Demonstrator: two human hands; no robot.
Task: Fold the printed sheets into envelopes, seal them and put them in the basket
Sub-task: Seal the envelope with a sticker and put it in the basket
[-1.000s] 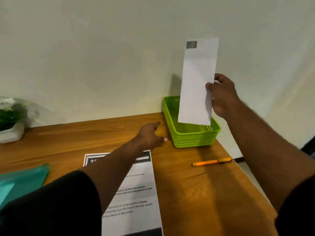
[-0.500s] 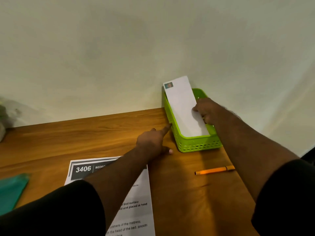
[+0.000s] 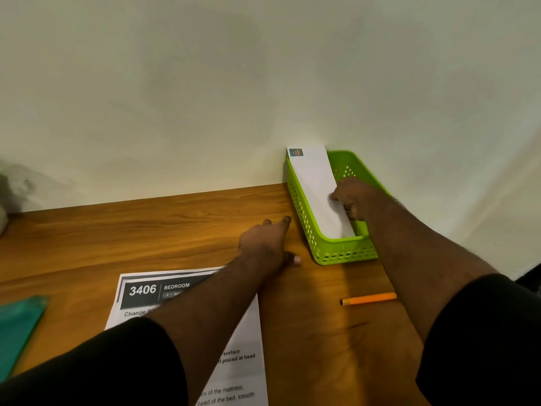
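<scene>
Beside the basket [image 3: 339,253]: left hand [image 3: 268,244], pen [image 3: 369,298], printed sheet [image 3: 164,294].

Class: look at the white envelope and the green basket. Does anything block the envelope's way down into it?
Nothing visible does. The envelope already leans inside the green basket, its top end propped on the far rim; only the right hand gripping it is there.
</scene>
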